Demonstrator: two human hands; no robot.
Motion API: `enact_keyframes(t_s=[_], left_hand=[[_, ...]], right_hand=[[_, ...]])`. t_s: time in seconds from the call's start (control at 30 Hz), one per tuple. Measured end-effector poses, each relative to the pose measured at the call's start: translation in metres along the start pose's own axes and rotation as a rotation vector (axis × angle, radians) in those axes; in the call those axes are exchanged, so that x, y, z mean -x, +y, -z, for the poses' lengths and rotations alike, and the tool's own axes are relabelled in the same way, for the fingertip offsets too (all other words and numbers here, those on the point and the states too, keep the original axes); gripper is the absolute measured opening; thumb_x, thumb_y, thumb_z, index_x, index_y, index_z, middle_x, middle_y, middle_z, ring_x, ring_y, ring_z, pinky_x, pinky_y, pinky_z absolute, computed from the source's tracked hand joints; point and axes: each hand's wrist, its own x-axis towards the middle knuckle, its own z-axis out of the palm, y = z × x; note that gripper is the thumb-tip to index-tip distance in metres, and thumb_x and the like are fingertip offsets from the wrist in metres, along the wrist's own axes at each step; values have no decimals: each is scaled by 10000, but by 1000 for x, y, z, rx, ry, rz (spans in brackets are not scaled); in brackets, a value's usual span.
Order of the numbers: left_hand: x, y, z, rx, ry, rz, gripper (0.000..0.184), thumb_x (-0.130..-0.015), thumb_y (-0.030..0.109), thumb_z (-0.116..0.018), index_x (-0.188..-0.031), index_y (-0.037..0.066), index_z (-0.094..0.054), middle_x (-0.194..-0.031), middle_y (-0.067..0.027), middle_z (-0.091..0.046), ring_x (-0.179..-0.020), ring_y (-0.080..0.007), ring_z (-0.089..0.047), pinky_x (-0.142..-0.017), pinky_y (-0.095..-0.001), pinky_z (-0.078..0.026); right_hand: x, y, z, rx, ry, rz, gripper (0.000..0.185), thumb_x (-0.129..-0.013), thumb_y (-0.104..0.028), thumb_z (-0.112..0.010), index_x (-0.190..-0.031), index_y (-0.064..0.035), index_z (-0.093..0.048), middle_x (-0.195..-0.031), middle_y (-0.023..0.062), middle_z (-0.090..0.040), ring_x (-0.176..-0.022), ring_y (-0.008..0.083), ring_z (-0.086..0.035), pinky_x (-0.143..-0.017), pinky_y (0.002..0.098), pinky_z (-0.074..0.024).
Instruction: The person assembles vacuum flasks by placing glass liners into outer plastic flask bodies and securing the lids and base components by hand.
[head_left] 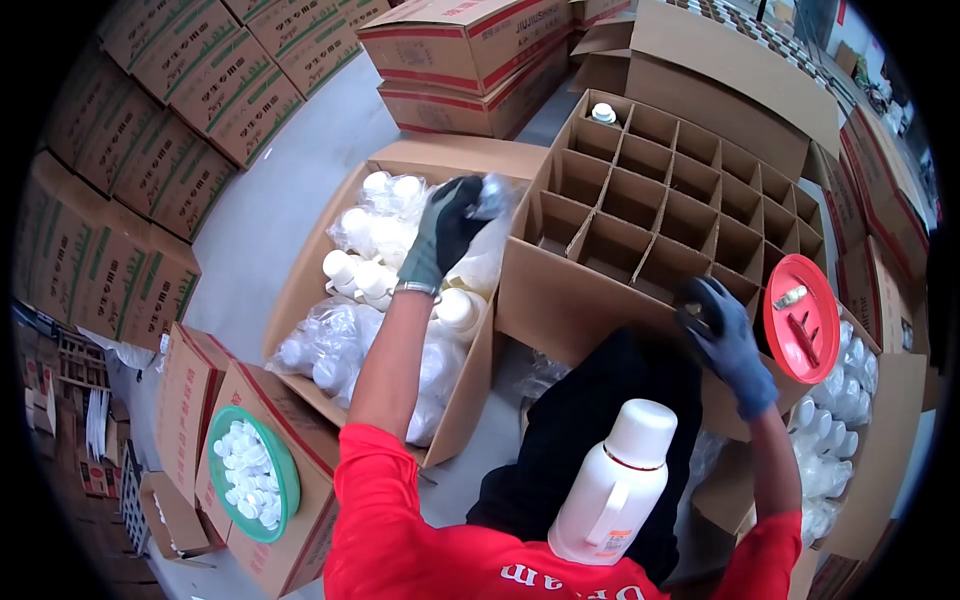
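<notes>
My left hand [447, 232], in a grey-green and black glove, is over the open carton [455, 407] of white bottles, its fingers closed on clear plastic wrap [490, 197]. In a blue and black glove, my right hand [722, 335] is at the near edge of the divided carton [590, 290]; a small yellowish thing shows at its fingers, too small to name. One white-capped item [603, 113] stands in that carton's far left compartment. A white thermos flask [612, 485] with a handle and an orange label rests upright on my lap.
A red plate [803, 340] with small items sits right of the divided carton. White caps fill a green basin [290, 475] on a box at lower left. More wrapped bottles [825, 440] lie in a carton at right. Stacked cartons [220, 90] stand at upper left.
</notes>
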Motion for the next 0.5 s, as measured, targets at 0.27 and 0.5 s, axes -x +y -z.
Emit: enact_keyframes(t_s=[0.27, 0.5], left_hand=[[-20, 2, -129, 236, -343, -22, 455, -1015, 386, -445, -1226, 8, -583, -1156, -129, -656, -1087, -255, -622, -1036, -410, -448], [43, 3, -121, -580, -647, -220, 907, -793, 368, -767, -1486, 10, -303, -1526, -146, -343, -1435, -264, -284, -1180, -385, -213]], right_hand=[[-86, -20, -14, -1313, 136, -333, 305, -905, -340, -669, -968, -46, -618, -688, 34, -597, -560, 124, -596, -475, 235, -486], [-64, 105, 63, -2110, -45, -97, 224, -925, -253, -616, -888, -37, -661, -863, 129, -707, -760, 225, -703, -656, 301, -591]])
